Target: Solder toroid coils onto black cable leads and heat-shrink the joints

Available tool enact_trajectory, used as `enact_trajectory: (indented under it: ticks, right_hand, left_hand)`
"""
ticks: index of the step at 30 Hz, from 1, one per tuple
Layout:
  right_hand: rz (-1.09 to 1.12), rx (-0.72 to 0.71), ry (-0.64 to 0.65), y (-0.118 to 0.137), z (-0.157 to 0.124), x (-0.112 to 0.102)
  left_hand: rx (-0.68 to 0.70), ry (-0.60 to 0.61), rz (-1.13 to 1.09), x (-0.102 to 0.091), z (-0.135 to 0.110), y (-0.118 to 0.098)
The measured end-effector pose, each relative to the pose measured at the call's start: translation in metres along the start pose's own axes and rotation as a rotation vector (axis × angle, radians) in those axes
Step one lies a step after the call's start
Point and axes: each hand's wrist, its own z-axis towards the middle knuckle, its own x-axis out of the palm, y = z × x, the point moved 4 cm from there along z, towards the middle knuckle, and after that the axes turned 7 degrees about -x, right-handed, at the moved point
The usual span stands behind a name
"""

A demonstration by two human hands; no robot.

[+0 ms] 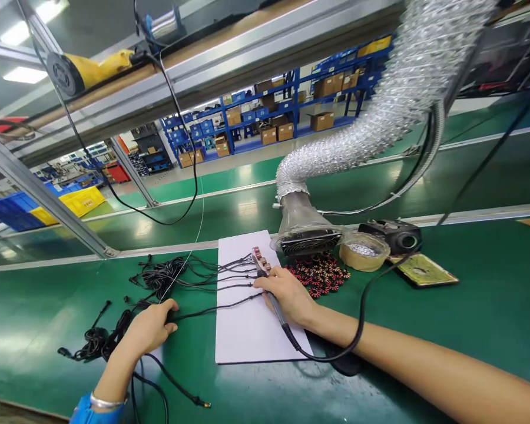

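My right hand [287, 294] is closed around the grey handle of a soldering iron [274, 305], its tip end pointing away from me. Just beyond my fingers, a short row of small red and copper-coloured parts [260, 259] lies on a white board [242, 338]. Several black cables [234, 287] stretch from the left onto the board, ending near those parts. My left hand [150, 330], fingers curled, pinches one black cable at the board's left. A thin pale wire [188, 256] hangs down behind that hand; I cannot tell whether the fingers touch it.
Bundled black cables [161, 275] lie on the green bench at left. A fume extractor nozzle [307, 227] with a silver duct [335, 150] overhangs a pile of small red ring parts [320, 277]. A tape roll [364, 252], a black device [393, 235] and a yellow sponge tray [424, 270] sit right.
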Motion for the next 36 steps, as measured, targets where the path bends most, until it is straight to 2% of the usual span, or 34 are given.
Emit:
enact_trajectory:
  ticks: [4, 7, 12, 16, 19, 22, 25, 29, 33, 36]
  right_hand:
    - [-0.002, 0.013, -0.012, 0.002, 0.006, 0.004]
    - [-0.001, 0.026, -0.024, 0.003, 0.009, 0.005]
    - [0.006, 0.000, -0.030, 0.006, 0.009, -0.001]
    - [0.026, -0.019, -0.063, 0.010, 0.007, -0.009]
    - [0.061, -0.038, -0.117, 0.015, 0.003, -0.023]
    - [0.108, -0.074, -0.176, 0.021, -0.010, -0.049]
    - [0.144, -0.101, -0.231, 0.021, -0.031, -0.082]
    - [0.155, -0.044, -0.319, 0.009, -0.070, -0.115]
    - [0.148, 0.012, -0.356, -0.006, -0.102, -0.126]
    - [0.143, 0.028, -0.368, -0.013, -0.111, -0.129]
  left_hand:
    - [-0.056, -0.066, 0.052, 0.002, 0.011, 0.011]
    - [-0.095, -0.123, 0.067, 0.002, 0.015, 0.009]
    - [-0.086, -0.137, 0.030, -0.002, 0.004, -0.009]
    - [-0.024, -0.155, -0.016, -0.013, -0.010, -0.033]
    - [0.028, -0.156, -0.057, -0.022, -0.018, -0.061]
    - [0.103, -0.132, -0.111, -0.026, -0.026, -0.097]
    - [0.203, -0.080, -0.172, -0.024, -0.034, -0.142]
    - [0.295, -0.038, -0.231, -0.014, -0.036, -0.206]
    - [0.304, -0.042, -0.229, -0.003, -0.027, -0.259]
    - [0.277, -0.056, -0.196, 0.003, -0.019, -0.287]
